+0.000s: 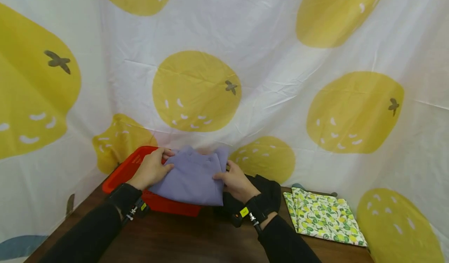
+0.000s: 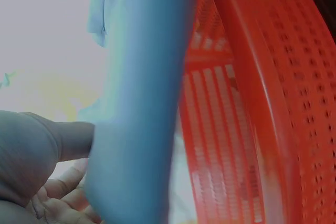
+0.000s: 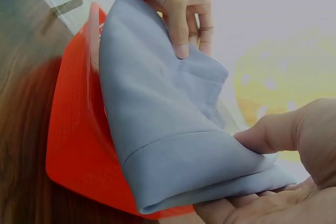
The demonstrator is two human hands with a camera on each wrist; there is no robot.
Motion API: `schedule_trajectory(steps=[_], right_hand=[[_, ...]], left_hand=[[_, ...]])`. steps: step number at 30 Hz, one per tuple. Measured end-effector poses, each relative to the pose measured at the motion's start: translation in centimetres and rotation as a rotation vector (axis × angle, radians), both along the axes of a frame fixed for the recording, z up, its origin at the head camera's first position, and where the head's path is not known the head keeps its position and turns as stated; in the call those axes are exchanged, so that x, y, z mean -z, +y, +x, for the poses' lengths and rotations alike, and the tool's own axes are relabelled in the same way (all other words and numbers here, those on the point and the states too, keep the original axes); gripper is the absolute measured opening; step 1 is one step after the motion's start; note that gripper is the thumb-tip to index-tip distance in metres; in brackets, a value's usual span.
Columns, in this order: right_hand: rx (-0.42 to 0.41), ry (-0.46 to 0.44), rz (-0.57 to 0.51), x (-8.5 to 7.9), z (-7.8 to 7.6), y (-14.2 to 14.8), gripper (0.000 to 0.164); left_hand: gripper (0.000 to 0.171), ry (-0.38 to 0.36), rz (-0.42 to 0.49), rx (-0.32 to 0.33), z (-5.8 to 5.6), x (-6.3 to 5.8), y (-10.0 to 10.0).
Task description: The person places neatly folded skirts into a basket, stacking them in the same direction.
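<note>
A folded lavender garment point(image 1: 191, 177) is held up over the red plastic basket point(image 1: 172, 206), covering much of its opening in the head view. My left hand point(image 1: 151, 171) pinches its left side, thumb on the near face. On the other side my right hand point(image 1: 238, 181) grips the folded edge between thumb and fingers. The right wrist view shows the garment's point(image 3: 152, 103) stacked layers and a stitched seam, with the right thumb on top and fingers underneath. In the left wrist view the basket's slotted wall point(image 2: 220, 129) shows right beside the cloth.
A black cloth item point(image 1: 268, 191) lies behind and beside my right wrist. Farther right, folded lemon-print fabric point(image 1: 326, 216) rests on the dark wooden table point(image 1: 182, 239). A white curtain with yellow fruit prints point(image 1: 266, 80) hangs close behind the basket and along the left.
</note>
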State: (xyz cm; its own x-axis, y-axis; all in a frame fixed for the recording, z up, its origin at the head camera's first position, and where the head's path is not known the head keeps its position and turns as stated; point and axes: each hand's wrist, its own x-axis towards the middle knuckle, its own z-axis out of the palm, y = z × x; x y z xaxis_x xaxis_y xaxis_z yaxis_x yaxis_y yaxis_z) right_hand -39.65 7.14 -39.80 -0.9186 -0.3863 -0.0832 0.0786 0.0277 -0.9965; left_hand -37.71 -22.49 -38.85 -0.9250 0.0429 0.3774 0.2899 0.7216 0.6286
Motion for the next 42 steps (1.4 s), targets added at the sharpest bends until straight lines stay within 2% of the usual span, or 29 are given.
schedule_trajectory(steps=[7,11,13,15,18,21,26,32,37,42], right_hand=[[-0.078,-0.016,-0.157,0.9,-1.1,-3.8,0.076],[-0.092,-0.030,-0.185,1.3,-1.2,-5.2,0.082],[-0.096,-0.034,-0.159,1.4,-1.2,-5.5,0.085],[-0.084,-0.016,-0.085,1.6,-1.1,-5.5,0.088],[-0.069,0.032,0.046,1.7,-0.8,-4.9,0.088],[-0.059,0.080,0.098,1.7,-0.7,-3.7,0.082],[-0.069,0.128,0.065,1.5,-0.6,-1.2,0.066],[-0.067,0.205,0.105,1.4,-0.1,2.5,0.055],[-0.008,0.320,0.239,2.2,0.9,5.7,0.049],[0.070,0.477,0.450,3.3,1.7,8.6,0.046]], left_hand=[[0.035,0.006,0.018,-0.055,-1.6,0.7,-1.8],[0.036,-0.002,0.017,-0.099,-2.2,1.4,-2.7],[0.035,-0.015,0.012,-0.123,-2.4,1.8,-3.1],[0.036,-0.029,-0.016,-0.129,-2.5,2.2,-3.3],[0.038,-0.030,-0.078,-0.121,-2.5,2.9,-3.5],[0.039,-0.012,-0.127,-0.101,-2.3,3.2,-3.4],[0.035,0.013,-0.134,-0.058,-1.4,3.0,-2.4],[0.030,0.040,-0.126,0.016,0.6,2.5,0.7],[0.026,0.068,-0.132,0.089,2.7,3.0,4.0],[0.021,0.169,-0.130,0.170,4.7,3.3,7.7]])
